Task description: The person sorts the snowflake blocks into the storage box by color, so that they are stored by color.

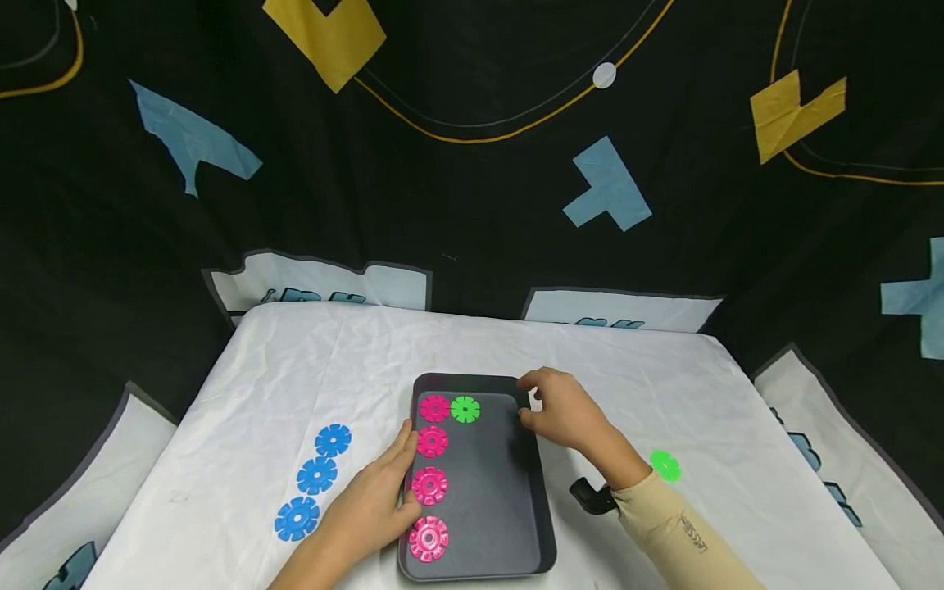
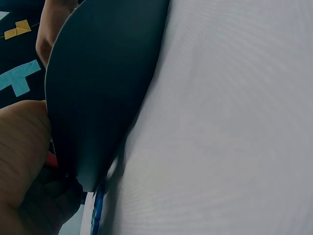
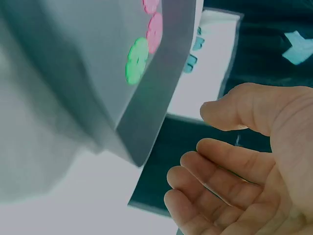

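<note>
A dark grey rectangular tray lies on the white cloth. Down its left side runs a column of several pink notched discs, and one green notched disc sits beside the topmost. My left hand grips the tray's left wall, thumb over the rim and fingers along the outside. In the left wrist view the tray's dark wall rises next to that hand. By the far right corner is my right hand; in the right wrist view its fingers are spread and loosely bent, holding nothing.
Left of the tray, 3 blue notched discs lie in a slanting row on the cloth. Another green disc is to the right, beyond my right forearm. Black curtain with taped shapes stands behind the table's far edge.
</note>
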A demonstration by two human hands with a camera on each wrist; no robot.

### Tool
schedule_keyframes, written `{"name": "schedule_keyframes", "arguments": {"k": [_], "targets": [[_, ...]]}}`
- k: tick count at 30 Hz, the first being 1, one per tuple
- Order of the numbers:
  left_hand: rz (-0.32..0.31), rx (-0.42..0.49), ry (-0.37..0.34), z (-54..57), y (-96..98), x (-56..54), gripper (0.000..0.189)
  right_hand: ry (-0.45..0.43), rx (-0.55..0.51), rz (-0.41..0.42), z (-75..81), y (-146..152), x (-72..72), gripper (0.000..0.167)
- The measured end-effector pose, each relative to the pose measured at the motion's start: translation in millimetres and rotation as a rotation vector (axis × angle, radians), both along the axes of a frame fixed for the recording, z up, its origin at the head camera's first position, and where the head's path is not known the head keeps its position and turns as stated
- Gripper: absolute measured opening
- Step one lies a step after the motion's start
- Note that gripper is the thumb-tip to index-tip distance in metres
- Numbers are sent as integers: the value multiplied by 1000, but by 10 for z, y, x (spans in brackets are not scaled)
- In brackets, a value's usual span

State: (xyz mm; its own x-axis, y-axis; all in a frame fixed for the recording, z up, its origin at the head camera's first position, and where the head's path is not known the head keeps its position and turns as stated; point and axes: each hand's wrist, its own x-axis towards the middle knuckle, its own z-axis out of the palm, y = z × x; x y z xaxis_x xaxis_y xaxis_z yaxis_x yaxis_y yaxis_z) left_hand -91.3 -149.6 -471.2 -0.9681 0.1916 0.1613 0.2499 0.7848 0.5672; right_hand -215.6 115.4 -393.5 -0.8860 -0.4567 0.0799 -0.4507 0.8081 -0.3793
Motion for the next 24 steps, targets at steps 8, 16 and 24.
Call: {"name": "schedule_keyframes", "arguments": {"k": [8, 16, 24], "targets": [[2, 7, -4, -6, 12, 0, 79, 21, -33, -49, -9, 477, 129, 36], [4, 9, -17, -10, 15, -5, 79, 23, -26, -139, -75, 915, 270, 35], [-4, 2, -7, -25, 11, -13, 80, -4, -29, -227, -151, 1291, 406, 38]]}}
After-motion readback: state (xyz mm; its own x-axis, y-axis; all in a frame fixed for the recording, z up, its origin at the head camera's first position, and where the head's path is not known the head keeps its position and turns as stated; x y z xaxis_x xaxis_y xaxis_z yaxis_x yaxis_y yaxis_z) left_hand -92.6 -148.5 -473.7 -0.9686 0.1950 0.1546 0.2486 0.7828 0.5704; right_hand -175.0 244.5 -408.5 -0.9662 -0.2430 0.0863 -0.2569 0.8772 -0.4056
